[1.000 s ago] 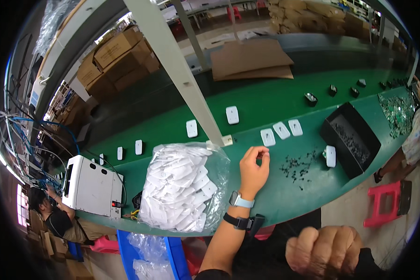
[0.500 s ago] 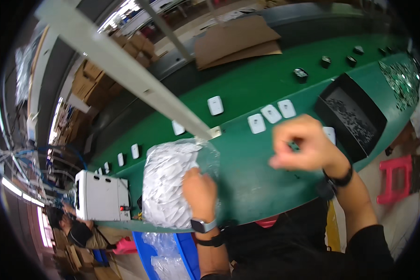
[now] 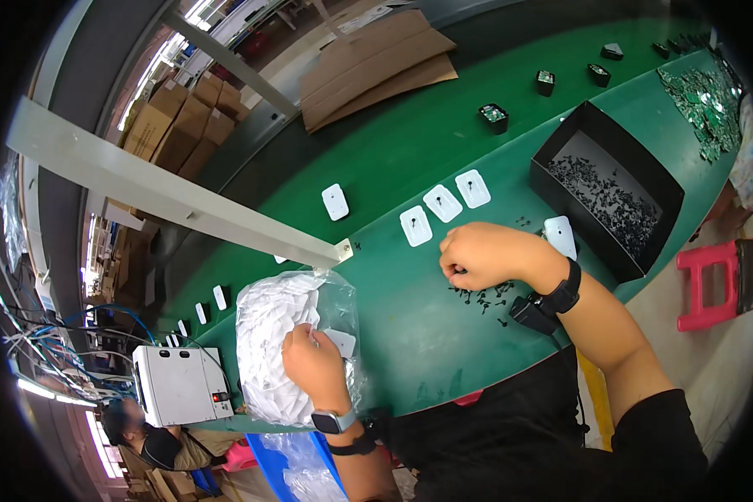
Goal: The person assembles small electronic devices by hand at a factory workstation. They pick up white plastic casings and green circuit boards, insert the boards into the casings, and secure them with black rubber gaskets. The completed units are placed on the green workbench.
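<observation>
Head view: left hand (image 3: 314, 366) fingers pinch white plate (image 3: 340, 341)

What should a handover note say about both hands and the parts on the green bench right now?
Left hand: reaching into the clear bag of white plates, fingers on one plate.
Right hand: closed fist over the small black screws scattered on the green bench; whether it holds any cannot be told.
Done: three white plates laid in a row.
Left: bag nearly full; black tray holds more screws.
</observation>
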Tool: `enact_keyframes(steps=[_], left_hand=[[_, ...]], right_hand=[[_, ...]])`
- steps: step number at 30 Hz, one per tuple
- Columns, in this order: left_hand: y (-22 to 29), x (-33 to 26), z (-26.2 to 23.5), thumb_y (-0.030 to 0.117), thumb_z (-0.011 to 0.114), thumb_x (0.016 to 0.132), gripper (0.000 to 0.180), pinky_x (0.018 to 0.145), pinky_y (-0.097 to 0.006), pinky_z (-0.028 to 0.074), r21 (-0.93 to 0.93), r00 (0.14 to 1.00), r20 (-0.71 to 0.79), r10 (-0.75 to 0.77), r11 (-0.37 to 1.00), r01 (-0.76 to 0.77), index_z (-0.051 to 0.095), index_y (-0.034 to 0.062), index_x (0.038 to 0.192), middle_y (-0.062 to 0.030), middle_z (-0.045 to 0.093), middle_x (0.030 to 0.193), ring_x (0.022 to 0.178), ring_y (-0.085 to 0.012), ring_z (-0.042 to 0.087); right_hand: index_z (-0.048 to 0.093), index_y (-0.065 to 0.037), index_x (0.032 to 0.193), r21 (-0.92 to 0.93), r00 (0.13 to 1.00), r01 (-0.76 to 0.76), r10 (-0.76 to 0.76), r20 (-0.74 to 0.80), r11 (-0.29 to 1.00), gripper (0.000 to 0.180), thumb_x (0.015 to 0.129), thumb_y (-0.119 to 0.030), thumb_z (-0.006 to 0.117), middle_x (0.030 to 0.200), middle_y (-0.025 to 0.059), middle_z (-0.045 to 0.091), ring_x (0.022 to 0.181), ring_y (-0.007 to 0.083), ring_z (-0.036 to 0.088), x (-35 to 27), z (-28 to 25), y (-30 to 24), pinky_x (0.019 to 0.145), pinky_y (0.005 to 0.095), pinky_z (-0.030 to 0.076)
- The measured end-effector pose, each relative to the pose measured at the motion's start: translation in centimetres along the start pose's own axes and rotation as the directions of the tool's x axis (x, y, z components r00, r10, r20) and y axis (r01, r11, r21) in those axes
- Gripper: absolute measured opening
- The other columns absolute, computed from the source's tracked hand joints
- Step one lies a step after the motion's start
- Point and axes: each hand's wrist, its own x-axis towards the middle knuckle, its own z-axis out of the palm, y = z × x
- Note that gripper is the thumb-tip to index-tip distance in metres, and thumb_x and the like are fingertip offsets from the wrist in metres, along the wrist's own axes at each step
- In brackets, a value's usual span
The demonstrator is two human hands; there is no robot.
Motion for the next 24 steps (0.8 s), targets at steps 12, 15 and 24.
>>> enact_keyframes(steps=[12,15,24], left_hand=[[10.1,4.2,1.1,0.018,0.054,0.103,0.019,0.062,-0.043,0.063,-0.773,0.824,0.547,0.15,-0.287,0.566,0.059,0.0022,0.113,-0.0117,0.066,0.094,0.076,-0.0259,0.07],[11.7,4.8,4.0,0.021,0.053,0.105,0.023,0.063,-0.041,0.064,-0.722,0.778,0.576,0.252,-0.29,0.629,0.059,0.0021,0.116,-0.0133,0.068,0.101,0.08,-0.0259,0.072],[12.4,3.2,4.2,-0.001,0.054,0.101,0.036,0.086,-0.039,0.064,-0.762,0.789,0.499,0.359,-0.252,0.597,0.051,-0.0097,0.136,-0.0175,0.067,0.117,0.098,-0.0267,0.072]], right_hand=[[0.071,-0.003,0.079,-0.096,0.997,0.08,-0.079,0.018,0.992,0.01,0.079,-0.01,0.065,0.081,0.0142,0.07,0.08,0.036,0.066,0.2,-0.1,-0.1,0.073,0.0453,0.053],[0.07,-0.003,0.079,-0.076,0.999,0.022,-0.018,0.049,0.997,0.009,0.079,-0.01,0.066,0.081,0.0129,0.068,0.077,0.0351,0.065,0.2,-0.6,-0.4,0.073,0.0454,0.053],[0.071,-0.002,0.089,0.273,0.908,0.084,0.039,-0.417,0.958,0.007,0.085,-0.007,0.072,0.082,0.0084,0.068,0.073,0.0219,0.064,0.6,-2.0,-2.0,0.066,0.034,0.053]])
